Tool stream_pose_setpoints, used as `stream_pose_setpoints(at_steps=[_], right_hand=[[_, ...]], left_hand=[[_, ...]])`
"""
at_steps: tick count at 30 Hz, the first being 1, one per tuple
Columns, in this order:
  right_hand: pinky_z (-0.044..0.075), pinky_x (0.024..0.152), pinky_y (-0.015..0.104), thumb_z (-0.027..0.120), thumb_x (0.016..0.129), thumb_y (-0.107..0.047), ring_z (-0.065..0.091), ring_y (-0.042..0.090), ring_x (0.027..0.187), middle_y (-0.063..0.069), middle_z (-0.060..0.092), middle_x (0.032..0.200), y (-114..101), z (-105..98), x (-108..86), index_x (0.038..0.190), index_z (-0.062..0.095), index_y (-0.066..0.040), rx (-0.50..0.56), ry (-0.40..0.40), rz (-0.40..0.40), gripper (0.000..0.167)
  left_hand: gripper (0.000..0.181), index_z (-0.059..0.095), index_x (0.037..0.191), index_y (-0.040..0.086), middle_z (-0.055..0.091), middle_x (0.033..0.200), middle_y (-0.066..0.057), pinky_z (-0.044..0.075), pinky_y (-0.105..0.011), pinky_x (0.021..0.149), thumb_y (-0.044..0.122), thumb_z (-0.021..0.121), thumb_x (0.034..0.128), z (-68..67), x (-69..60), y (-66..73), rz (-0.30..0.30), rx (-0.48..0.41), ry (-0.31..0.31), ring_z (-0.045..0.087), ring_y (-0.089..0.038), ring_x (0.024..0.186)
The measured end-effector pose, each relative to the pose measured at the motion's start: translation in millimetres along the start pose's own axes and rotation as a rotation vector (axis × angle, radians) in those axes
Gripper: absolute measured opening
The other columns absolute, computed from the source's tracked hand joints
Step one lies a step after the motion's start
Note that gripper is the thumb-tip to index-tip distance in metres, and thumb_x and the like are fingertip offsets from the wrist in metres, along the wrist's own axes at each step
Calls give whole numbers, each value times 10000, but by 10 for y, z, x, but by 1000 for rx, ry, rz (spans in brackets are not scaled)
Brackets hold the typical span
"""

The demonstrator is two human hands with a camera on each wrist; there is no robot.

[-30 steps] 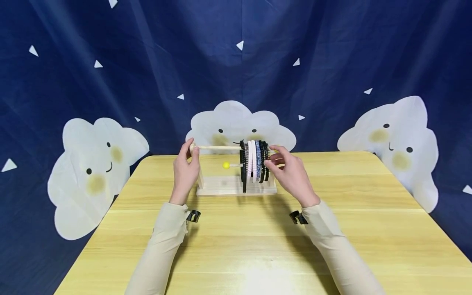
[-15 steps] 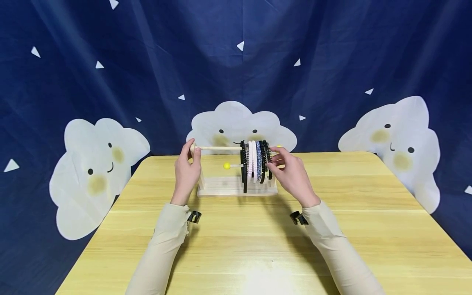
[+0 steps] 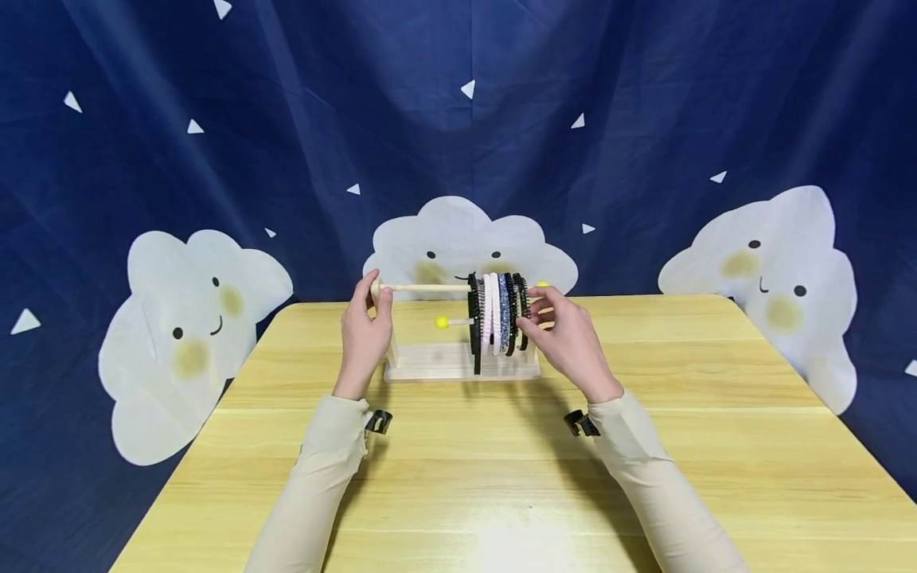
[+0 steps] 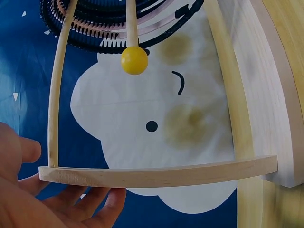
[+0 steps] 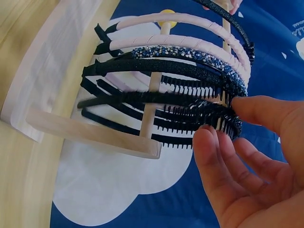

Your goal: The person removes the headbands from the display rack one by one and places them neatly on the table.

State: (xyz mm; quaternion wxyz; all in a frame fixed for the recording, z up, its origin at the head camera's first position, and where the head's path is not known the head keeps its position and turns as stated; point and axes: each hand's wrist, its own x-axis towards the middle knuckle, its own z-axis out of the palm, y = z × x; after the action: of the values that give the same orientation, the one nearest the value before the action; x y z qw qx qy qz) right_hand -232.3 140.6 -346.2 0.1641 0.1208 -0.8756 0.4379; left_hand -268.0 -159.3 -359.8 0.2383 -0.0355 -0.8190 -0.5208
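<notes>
A pale wooden stand point(image 3: 430, 371) carries several headbands bunched toward its right end: black ones with comb teeth, two pale pink ones point(image 3: 494, 318) and a blue glittery one point(image 3: 505, 306). My left hand point(image 3: 364, 338) grips the top of the stand's left upright point(image 4: 156, 178), fingers behind it and thumb in front. At the other end my right hand point(image 3: 569, 341) pinches the outermost black headbands point(image 5: 223, 114) between thumb and fingers; exactly how many is unclear. In the right wrist view the right hand point(image 5: 256, 156) stays beside the stand's right upright point(image 5: 95, 135).
Short pegs with yellow balls point(image 3: 442, 322) stick out from the stand, the left one below the top rod point(image 3: 430, 287). The stand is near the back edge of the wooden table point(image 3: 458, 477). Behind hangs a blue curtain point(image 3: 401, 119) with white clouds.
The right index finger sits slightly lower, and the yellow ball above it shows more. The left hand keeps its hold; the whole view has shifted very slightly.
</notes>
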Motion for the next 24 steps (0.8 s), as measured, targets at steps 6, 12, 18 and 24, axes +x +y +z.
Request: stream_pose_setpoints(at_steps=[6,12,18,24], right_hand=[[588,817,452,751,931,-162,744,284,923,121,711,1039,-2,-7,2,1327,611,-64,-9,4,11,432],[590,829,464,743,939,-159,746,293,928,121,717,1044,-6,-9,3,1351,617,-82,-33,17,-3,438],[599,828,453,731,945,-150,744,295,935,128,716,1055,-7,-41,3,1351,633,-69,-30,22,-12,425],[601,849,429,707,945,-120,734,293,958,139,715,1074,-8,-111,9,1314,654,-33,-8,45,-12,382]], left_hand=[[468,487,1519,141,605,1382,-195,479,-535,1008,282,538,1075,15,7,-8,13,3,7,581,-345,1255],[474,482,1524,143,601,1389,-184,480,-520,999,288,534,1076,2,-6,-10,7,3,4,579,-338,1253],[475,487,1522,149,607,1380,-181,486,-491,986,292,541,1073,-11,-15,-6,-1,-8,3,580,-333,1251],[477,486,1524,152,603,1393,-180,487,-514,1004,301,540,1073,-1,-6,-7,6,-5,1,579,-335,1261]])
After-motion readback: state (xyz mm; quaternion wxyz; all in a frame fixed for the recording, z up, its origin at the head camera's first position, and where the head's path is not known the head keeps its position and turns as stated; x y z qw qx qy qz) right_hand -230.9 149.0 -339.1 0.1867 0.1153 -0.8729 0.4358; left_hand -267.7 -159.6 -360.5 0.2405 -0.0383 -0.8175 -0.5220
